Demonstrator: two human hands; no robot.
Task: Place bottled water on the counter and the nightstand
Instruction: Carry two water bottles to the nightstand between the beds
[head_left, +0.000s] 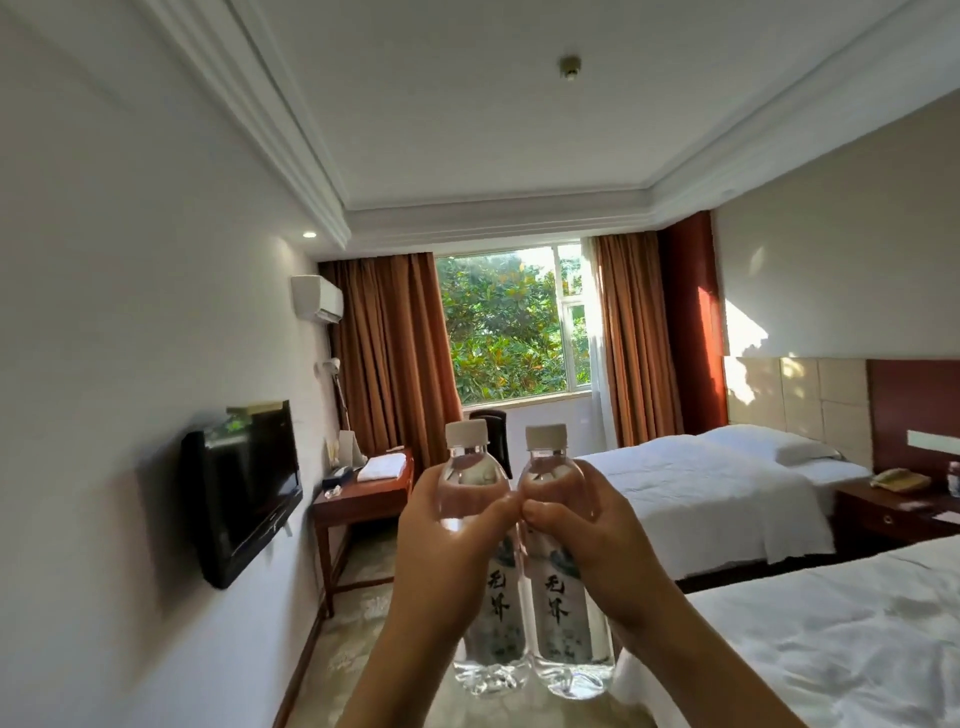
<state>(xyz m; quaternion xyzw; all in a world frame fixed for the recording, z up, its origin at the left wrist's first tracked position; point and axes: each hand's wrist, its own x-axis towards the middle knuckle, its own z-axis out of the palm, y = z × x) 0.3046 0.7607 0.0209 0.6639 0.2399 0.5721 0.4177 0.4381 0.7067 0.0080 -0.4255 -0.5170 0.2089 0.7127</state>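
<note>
Both clear plastic white-capped water bottles, left one and right one, sit upright at lower centre, clamped in the left hand and right hand, so neither the wooden desk surface at centre left nor the dark wooden nightstand at right has received one yet

Bright window daylight, soft focus, warped edges.

Head-worn wide-angle view, 1 camera, faces level down a hotel room toward the window, both hands raised close before the lens.
</note>
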